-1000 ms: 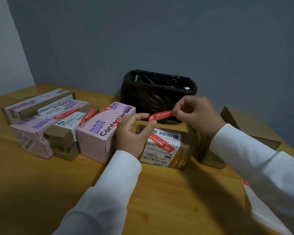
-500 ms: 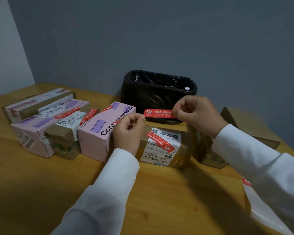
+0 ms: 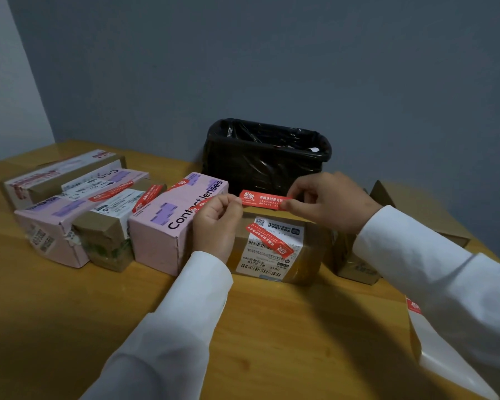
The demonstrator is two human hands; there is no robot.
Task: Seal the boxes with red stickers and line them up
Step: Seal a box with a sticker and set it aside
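A red sticker (image 3: pixel 264 200) is stretched flat between my two hands above a brown box (image 3: pixel 309 255). My left hand (image 3: pixel 217 223) pinches its left end and my right hand (image 3: pixel 329 200) pinches its right end. The brown box carries a white label and one red sticker (image 3: pixel 269 239) laid diagonally across it. To its left stands a pink "Contact lenses" box (image 3: pixel 162 226) with a red sticker on top. Further left a small brown box (image 3: pixel 104 235), a long pink box (image 3: pixel 55 223) and a far cardboard box (image 3: pixel 55 180) lie side by side.
A black-lined bin (image 3: pixel 266 157) stands behind the brown box against the grey wall. An open cardboard box (image 3: pixel 401 215) sits at the right behind my right sleeve. A sheet of sticker backing (image 3: pixel 439 350) lies at the wooden table's right edge.
The sticker was curled and held only by my right hand with my left fingers near it; now both hands pinch its ends and it is pulled flat and level above the brown box.
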